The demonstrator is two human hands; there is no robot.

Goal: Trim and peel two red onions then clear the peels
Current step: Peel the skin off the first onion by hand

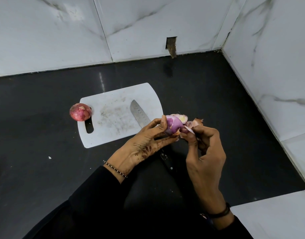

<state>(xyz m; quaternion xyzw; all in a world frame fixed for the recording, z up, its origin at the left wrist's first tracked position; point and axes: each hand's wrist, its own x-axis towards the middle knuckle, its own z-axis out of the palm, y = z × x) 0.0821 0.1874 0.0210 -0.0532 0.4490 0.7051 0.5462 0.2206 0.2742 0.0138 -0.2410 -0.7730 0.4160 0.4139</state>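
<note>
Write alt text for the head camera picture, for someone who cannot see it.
A left hand holds a half-peeled red onion above a black counter while the right hand pinches its loose skin. Behind them a knife lies on a white cutting board, and an unpeeled onion rests at the board's left edge.

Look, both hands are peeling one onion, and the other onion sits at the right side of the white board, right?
Not quite. The head view shows the other onion at the left side of the white board, beside its handle slot. The rest holds: the left hand and right hand are peeling the held onion.
</note>
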